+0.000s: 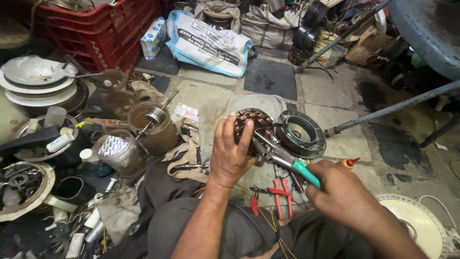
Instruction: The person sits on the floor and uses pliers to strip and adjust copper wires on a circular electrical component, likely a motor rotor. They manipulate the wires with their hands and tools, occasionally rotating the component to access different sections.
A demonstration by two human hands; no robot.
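L hand (231, 152) gripped copper coil (252, 125); R hand (341, 191) squeezed pliers (282, 156) shut. Pliers could've slipped & nicked wire or fingers (244, 139).

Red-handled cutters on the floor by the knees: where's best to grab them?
Probably by the two red handles, coming straight down from above. The cutters lie flat, handles side by side pointing toward the person, in the gap between the left hand and right hand.
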